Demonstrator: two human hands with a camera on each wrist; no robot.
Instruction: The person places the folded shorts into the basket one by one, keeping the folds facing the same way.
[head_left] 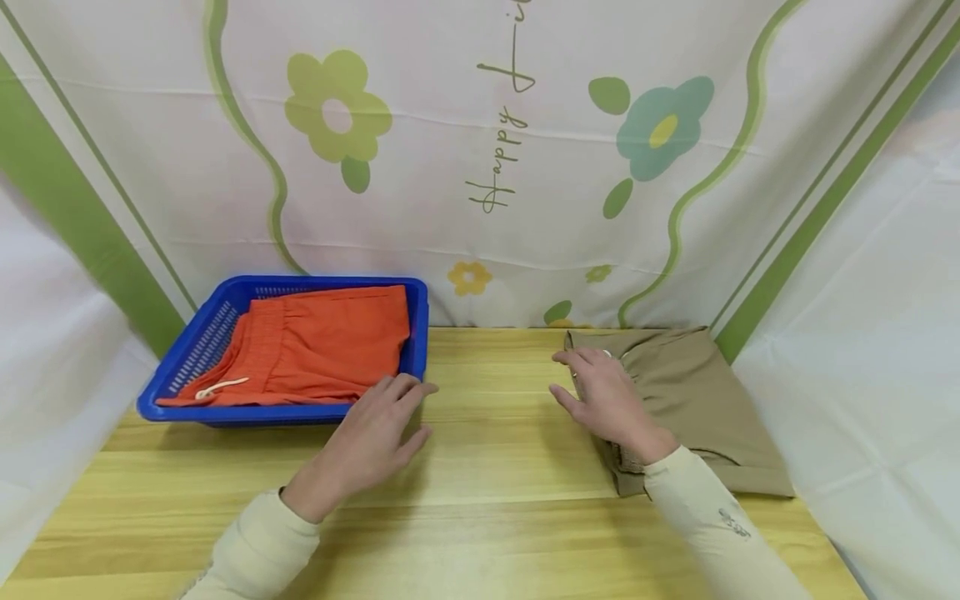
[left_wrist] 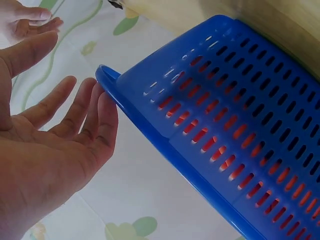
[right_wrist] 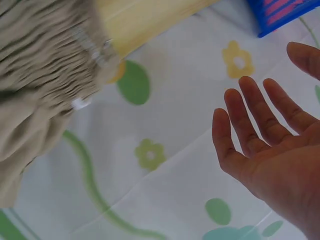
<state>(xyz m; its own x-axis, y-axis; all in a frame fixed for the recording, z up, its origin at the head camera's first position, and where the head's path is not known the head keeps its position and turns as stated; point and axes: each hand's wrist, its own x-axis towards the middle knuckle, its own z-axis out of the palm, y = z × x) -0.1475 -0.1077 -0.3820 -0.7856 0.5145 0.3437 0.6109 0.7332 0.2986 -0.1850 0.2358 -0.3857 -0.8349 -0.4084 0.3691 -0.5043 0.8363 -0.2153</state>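
A blue plastic basket (head_left: pixel 285 412) with slotted walls stands at the left of the table. Folded orange shorts (head_left: pixel 322 342) with a white drawstring lie in it. My left hand (head_left: pixel 371 437) is at the basket's front right corner, fingers relaxed; in the left wrist view its fingertips are right at the rim. On the right lies a folded khaki garment (head_left: pixel 705 408) with a gathered elastic waistband (right_wrist: pixel 55 60). Over its left edge hovers my right hand (head_left: pixel 611 400), fingers loosely extended and holding nothing; the right wrist view shows a gap between hand and cloth.
The wooden table (head_left: pixel 480 517) ends at a white curtain (head_left: pixel 450 167) printed with flowers and lettering. White cloth panels (head_left: pixel 885 350) close in both sides. Bare tabletop lies between the basket and the khaki garment.
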